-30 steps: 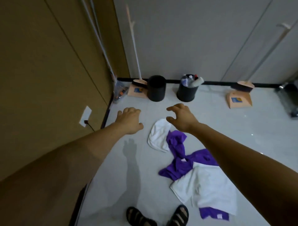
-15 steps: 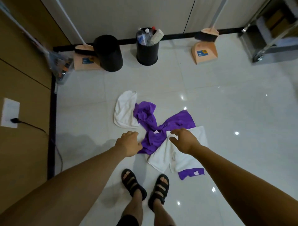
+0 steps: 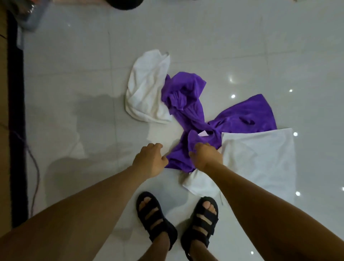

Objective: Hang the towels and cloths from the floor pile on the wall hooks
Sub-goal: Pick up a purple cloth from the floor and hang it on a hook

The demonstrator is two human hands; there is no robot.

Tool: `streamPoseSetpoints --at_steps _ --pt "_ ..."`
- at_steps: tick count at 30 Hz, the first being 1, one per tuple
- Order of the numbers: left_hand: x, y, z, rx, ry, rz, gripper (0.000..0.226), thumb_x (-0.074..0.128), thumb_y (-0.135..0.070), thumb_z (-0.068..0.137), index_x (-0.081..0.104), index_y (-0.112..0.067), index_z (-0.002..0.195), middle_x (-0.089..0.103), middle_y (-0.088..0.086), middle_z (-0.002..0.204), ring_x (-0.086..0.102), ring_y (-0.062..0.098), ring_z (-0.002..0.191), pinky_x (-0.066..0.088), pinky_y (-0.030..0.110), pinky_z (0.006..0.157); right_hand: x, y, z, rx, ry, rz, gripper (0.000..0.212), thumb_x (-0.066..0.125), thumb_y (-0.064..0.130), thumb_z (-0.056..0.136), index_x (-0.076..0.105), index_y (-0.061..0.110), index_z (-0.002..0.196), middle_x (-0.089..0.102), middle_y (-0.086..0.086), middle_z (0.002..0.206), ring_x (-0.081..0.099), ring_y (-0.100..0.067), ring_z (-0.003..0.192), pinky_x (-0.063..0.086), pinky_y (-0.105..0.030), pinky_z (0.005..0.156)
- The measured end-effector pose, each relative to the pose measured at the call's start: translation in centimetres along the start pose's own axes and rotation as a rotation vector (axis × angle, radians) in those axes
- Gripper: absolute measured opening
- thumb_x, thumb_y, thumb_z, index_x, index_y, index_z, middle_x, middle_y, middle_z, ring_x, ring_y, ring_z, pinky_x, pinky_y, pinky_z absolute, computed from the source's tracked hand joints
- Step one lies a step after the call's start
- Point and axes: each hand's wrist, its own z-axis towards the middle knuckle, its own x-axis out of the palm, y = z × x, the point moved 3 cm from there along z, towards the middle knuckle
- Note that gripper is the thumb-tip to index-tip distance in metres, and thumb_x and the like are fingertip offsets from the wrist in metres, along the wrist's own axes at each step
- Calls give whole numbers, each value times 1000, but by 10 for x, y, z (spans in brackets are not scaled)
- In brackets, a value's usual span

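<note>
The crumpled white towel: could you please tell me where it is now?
Head view: the crumpled white towel lies on the floor left of centre, against the left edge of the purple cloth, beyond the left hand.

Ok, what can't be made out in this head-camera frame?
- Wall hooks: outside the downward head view.
- Left hand: its back hides the fingertips, so any grip on the purple cloth is unclear.
- Folds hide whether the purple cloth is one piece or two.
- Black object: cut off by the top edge.
- Near white towel: right forearm covers its near corner.
</note>
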Motion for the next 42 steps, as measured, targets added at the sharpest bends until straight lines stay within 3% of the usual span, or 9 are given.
streamPoseSetpoints --at_steps 5,10,16,20,24,30,36,39,42 --pt "65 50 55 -9 2 -57 58 56 -39 90 40 -16 141 49 9 136 49 27 121 46 40 95 70 -15 83 73 -59 -93 61 54 54 89 43 12 133 44 -13 137 44 -36 125 44 -46 94" --pt "79 77 54 -32 -8 -99 49 56 -36 89 48 -12 131 53 11 127 52 28 114 46 39 89 88 -20 104 75 -167 -110 34 46 29 94 51 10 122 49 -14 128 46 -35 119 43 -43 90" --pt "23 54 -9 -49 4 -204 50 55 -33 90 45 -13 135 50 11 133 51 28 118 45 37 96 7 -1 20 65 -435 717 16 53 18 89 49 12 75 54 -1 71 53 -27 77 36 -32 71" --pt "-58 18 -72 -8 -20 -290 60 55 -36 90 36 -18 144 43 8 143 45 26 127 40 35 103 -100 37 -71 -72 -539 1023 20 51 10 91 43 14 73 45 3 67 42 -13 65 39 -34 67" --pt "-155 -19 -141 93 -68 -421 63 59 -39 89 35 -22 144 43 4 144 49 22 123 41 33 101 -198 99 -164 -302 -342 1031 8 57 11 92 56 4 88 59 9 66 55 -3 62 48 -18 61" --pt "-298 -58 -251 358 -183 -642 79 72 -26 81 29 -34 147 36 -12 143 45 10 122 35 11 91 -301 188 -297 -575 101 883 6 68 2 85 68 3 90 68 -11 83 63 -21 78 51 -34 80" --pt "-383 -66 -352 425 -192 -675 87 76 -18 77 27 -43 144 39 -12 147 37 5 129 42 26 95 -359 239 -403 -804 239 720 14 66 1 86 69 0 99 72 -11 89 69 -18 81 54 -24 76" --pt "-403 -67 -400 388 -138 -764 56 79 -25 74 57 -31 126 69 -6 113 66 14 101 57 31 80 -386 252 -442 -889 274 710 12 66 8 87 70 8 98 73 -11 94 70 -21 84 55 -25 75" --pt "-422 -69 -449 293 -189 -762 34 80 -39 72 71 -22 101 75 -2 93 72 18 86 59 34 76 -413 263 -474 -925 262 624 17 74 24 81 70 14 94 74 -5 90 69 -18 81 55 -22 71"
